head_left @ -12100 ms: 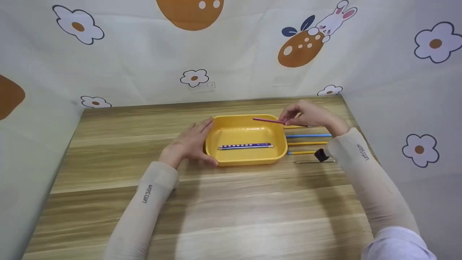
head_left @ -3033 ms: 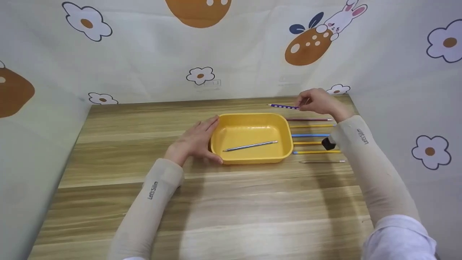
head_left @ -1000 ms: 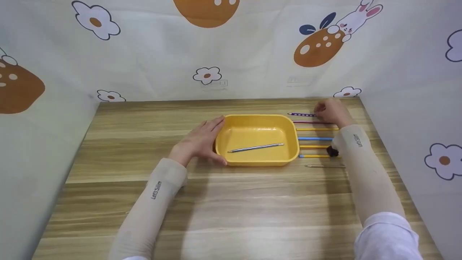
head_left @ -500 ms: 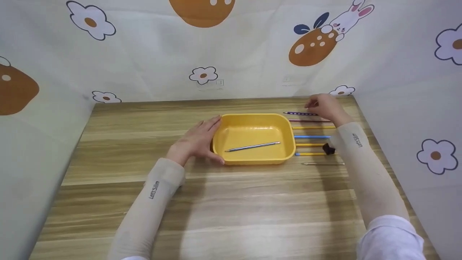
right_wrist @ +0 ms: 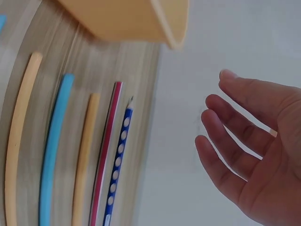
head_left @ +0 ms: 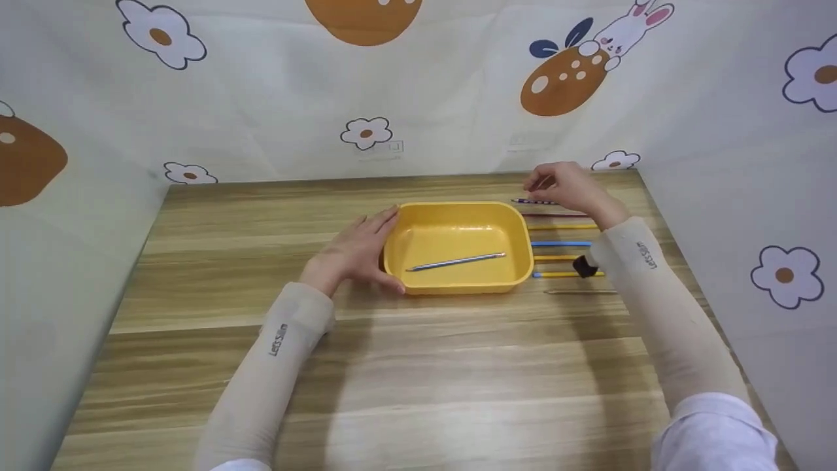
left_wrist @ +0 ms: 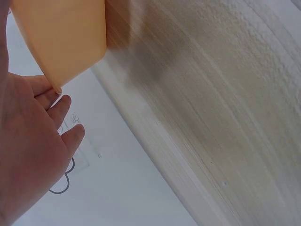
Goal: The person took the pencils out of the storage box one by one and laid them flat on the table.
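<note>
A yellow plastic box (head_left: 458,288) stands on the table, with one silver-striped pencil (head_left: 456,261) lying slantwise inside it. My left hand (head_left: 353,254) holds the box's left end, thumb at the front corner and fingers at the back one. In the left wrist view, fingertips (left_wrist: 47,94) meet the rim. Above the blue dotted pencil (right_wrist: 120,157), right of the box, hovers my right hand (head_left: 565,188), its fingers loosely bent and holding nothing. The dotted pencil lies last in a row at the back, beside a dark red pencil (right_wrist: 106,155).
Farther forward in the row lie several pencils, among them a yellow one (head_left: 562,227), a blue one (head_left: 561,244) and a thin brownish one (head_left: 579,292). A patterned cloth (head_left: 261,98) walls the wooden table (head_left: 425,379) at the back and sides.
My right hand has set the dotted pencil down behind the red one, let go, then moved up and left. Earlier that pencil lay in the box. My left hand stays on the box.
</note>
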`<state>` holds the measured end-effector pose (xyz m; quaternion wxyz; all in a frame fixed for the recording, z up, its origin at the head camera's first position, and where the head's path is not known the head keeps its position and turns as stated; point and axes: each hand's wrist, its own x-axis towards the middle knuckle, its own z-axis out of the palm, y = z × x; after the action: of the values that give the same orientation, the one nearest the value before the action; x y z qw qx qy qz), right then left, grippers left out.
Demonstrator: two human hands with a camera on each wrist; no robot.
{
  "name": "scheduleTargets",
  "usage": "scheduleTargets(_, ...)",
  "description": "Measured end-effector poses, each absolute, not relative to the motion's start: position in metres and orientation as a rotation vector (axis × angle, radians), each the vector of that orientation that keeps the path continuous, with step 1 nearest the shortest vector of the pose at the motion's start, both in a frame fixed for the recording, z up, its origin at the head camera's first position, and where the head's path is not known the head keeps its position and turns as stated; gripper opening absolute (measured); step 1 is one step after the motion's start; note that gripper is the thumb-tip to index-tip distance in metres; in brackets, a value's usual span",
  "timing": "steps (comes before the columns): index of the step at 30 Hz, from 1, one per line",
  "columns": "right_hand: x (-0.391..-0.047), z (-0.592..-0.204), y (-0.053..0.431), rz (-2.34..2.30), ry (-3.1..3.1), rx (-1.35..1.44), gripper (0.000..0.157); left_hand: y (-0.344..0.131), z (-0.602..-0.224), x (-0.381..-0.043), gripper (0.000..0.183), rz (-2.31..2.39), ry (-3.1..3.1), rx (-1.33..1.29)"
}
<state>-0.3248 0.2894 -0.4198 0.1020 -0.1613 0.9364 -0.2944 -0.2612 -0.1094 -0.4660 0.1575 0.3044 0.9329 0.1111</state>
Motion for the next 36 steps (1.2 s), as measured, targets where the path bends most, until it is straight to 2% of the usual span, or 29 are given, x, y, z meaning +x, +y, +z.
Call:
scheduleTargets(11,-0.324,-0.405,0.247,-0.826,2.587,-0.7,0.023,-0.107,-0.461,-0.267,0.138,0.344,2.666,0.843)
scheduleTargets(16,-0.324,-0.406,0.224,-0.703,2.483,-0.757,0.021,-0.106,-0.46,-0.268,0.137,0.339,2.67,0.849)
scheduleTargets(24,-0.327,-0.408,0.186,-0.521,2.336,-0.736,0.028,-0.104,-0.457,-0.27,0.137,0.342,2.682,0.893)
scheduleTargets(32,-0.324,-0.429,0.154,-0.312,2.212,-0.639,0.017,-0.108,-0.464,-0.261,0.137,0.36,2.671,0.853)
scheduleTargets(36,-0.325,-0.435,0.144,-0.216,2.181,-0.522,0.016,-0.109,-0.465,-0.26,0.137,0.37,2.682,0.871)
